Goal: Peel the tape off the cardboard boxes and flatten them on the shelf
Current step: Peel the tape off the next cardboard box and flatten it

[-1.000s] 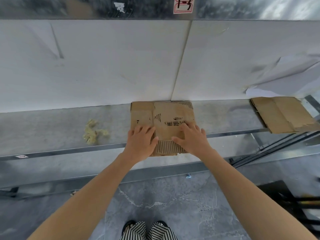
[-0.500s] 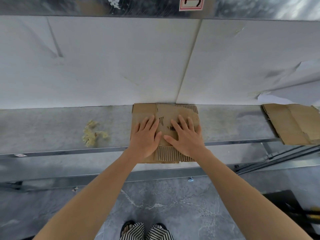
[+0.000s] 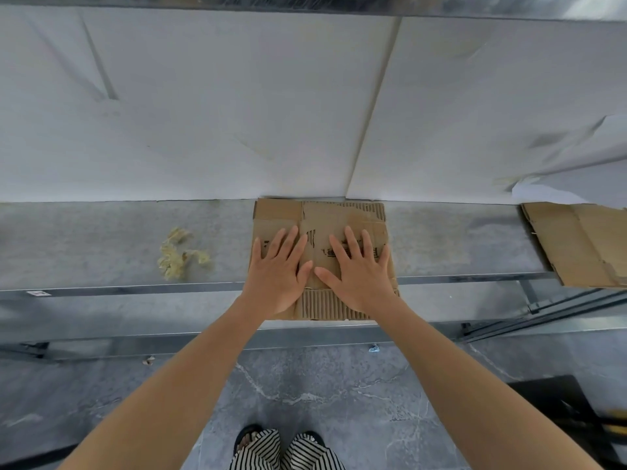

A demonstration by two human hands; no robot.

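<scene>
I see both hands spread flat, fingers straight. My left hand [image 3: 276,271] and right hand [image 3: 359,269] press the flattened cardboard box [image 3: 322,218] onto the shelf [image 3: 101,242].

Left hand [image 3: 278,273]: bare to the fingertips.
Right hand [image 3: 359,274]: bare likewise.
Forearms [image 3: 190,385]: bare from each wrist back to the picture's lower edge.
Trousers [image 3: 288,451]: loose cloth, thin black and white stripes, well behind the hands, between the arms.
Sandals [image 3: 246,439]: dark, open-toed, peeping from the trouser hems.
</scene>
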